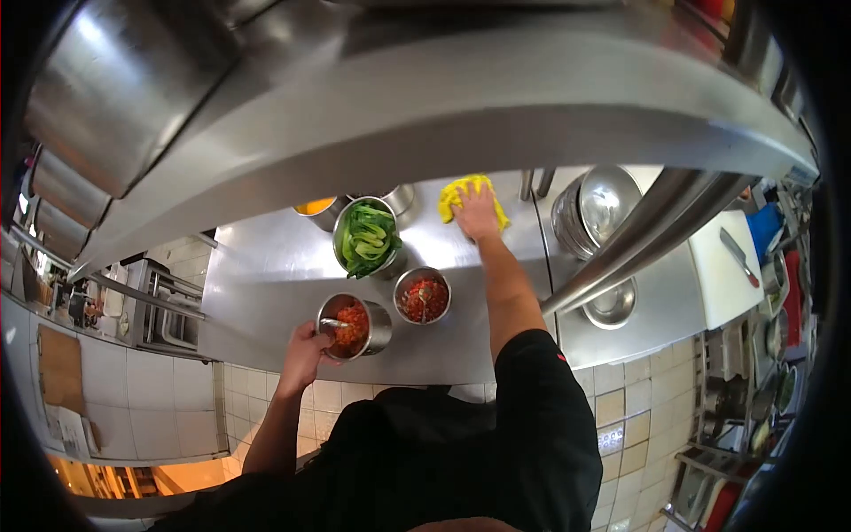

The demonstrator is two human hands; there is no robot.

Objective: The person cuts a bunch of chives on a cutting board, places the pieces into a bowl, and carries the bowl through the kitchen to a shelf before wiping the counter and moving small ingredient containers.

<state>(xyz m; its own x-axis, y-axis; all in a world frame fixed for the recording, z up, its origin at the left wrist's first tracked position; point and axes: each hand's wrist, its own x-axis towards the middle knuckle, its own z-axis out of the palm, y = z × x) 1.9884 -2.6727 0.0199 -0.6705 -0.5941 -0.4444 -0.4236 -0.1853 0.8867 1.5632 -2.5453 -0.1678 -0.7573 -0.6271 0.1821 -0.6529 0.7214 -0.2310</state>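
Observation:
My left hand [308, 352] grips the rim and side of a steel pot [379, 328] of chopped red food [353, 332], with a spoon [334, 323] in it. The pot is tilted towards me. My right hand [477, 213] lies spread on a crumpled yellow cloth [452, 197], pressed to the steel counter [461, 332]. Between my hands stands a second steel pot [398, 301] of red chopped food, also with a spoon. Behind it, green leafy vegetables [368, 238] fill a larger pot.
A pot with orange contents [314, 207] stands at the back left. Stacked metal bowls [610, 206] and a small bowl [612, 306] are right of the shelf posts [651, 232]. A knife [739, 257] lies on a white board [722, 288]. A steel shelf [496, 137] overhangs the counter.

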